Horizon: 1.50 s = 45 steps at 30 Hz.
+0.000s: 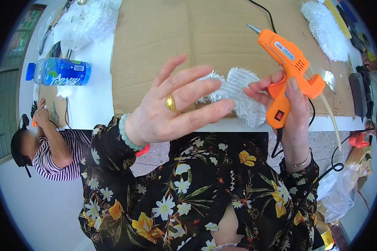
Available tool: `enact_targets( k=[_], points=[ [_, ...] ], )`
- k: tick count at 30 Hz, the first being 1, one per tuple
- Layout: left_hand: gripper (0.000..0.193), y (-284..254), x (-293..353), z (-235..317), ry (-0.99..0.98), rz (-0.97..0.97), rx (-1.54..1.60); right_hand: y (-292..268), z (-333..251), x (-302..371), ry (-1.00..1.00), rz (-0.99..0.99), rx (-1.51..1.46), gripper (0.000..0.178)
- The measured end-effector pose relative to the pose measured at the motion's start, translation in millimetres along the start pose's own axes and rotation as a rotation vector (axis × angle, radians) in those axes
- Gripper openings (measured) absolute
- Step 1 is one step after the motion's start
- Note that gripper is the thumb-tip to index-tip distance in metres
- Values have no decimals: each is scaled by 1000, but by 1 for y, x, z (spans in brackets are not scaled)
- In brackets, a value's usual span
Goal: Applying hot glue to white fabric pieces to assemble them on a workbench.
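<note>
An orange hot glue gun (287, 69) is gripped by its handle in my right hand (296, 100), its metal nozzle pointing up and to the left. A clear glue stick (331, 111) trails from the gun's back end. My left hand (178, 102) hovers over the table's near side with fingers spread, a gold ring on one of them and nothing in its grasp. Between the two hands, at the table's front edge, lies a white fluffy fringed piece (243, 98), partly hidden behind my left fingers.
Brown cardboard (155, 37) covers the table. A blue-labelled bottle (60, 71) lies on its side at left, below clear plastic and white shreds (92, 25). Another white fluffy piece (326, 31) is at far right. A black cord (337, 165) loops at right. A co-worker (56, 146) sits at left.
</note>
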State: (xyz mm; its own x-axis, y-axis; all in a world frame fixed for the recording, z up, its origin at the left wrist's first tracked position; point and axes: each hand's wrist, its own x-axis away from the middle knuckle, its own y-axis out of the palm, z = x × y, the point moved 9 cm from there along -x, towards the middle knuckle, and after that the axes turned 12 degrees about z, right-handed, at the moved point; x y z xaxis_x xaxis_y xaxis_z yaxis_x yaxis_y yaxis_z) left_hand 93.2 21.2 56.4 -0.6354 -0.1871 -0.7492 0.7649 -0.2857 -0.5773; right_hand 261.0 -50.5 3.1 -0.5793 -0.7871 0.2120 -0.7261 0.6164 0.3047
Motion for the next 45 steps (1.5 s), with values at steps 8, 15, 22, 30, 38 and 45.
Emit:
enact_targets(
  k=[8, 15, 22, 30, 38, 45],
  points=[
    [54, 43, 24, 26, 85, -328, -73, -12, -25, 27, -45, -232, 287, 35],
    [59, 49, 27, 24, 86, -374, -104, -15, -19, 29, 92, -234, 728, 17],
    [60, 49, 26, 25, 78, -378, -72, -7, -17, 27, 3, -275, 841, 16],
    [37, 44, 20, 25, 75, -281, -4, -3, -15, 25, -42, -308, 872, 16],
    [36, 41, 22, 25, 80, -251, 13, -6, -15, 25, -65, -319, 948, 18],
    [60, 47, 26, 21, 52, -361, 8, -14, -17, 23, 12, -267, 957, 17]
  ],
)
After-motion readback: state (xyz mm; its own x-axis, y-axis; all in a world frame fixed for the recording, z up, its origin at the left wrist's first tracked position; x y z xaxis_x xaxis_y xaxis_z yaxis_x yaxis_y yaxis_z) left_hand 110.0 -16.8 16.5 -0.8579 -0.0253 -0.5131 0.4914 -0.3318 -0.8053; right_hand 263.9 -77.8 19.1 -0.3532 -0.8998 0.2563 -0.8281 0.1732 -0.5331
